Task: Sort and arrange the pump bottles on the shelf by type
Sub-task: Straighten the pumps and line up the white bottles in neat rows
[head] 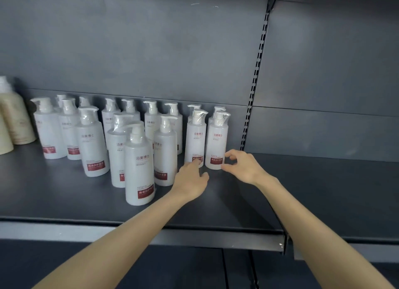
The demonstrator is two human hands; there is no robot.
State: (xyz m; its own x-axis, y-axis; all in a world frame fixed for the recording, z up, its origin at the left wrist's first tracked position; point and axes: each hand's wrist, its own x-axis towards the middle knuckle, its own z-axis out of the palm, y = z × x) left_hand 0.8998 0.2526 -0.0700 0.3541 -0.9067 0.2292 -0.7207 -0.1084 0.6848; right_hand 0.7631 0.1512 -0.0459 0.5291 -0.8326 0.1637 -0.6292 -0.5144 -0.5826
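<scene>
White pump bottles (138, 159) with red labels stood upright in a loose cluster on the dark shelf (302, 191), several rows deep toward the back panel. The left hand (191, 178) reached to the second bottle (195, 135) from the right, its fingers stretched forward and close together, with the fingertips on the red label. The right hand (241, 164) hung just beside the end bottle (217, 139), thumb and fingers curved apart in a C toward its base. Whether they touched it, I couldn't tell. Beige bottles (17, 120) stood at the far left.
</scene>
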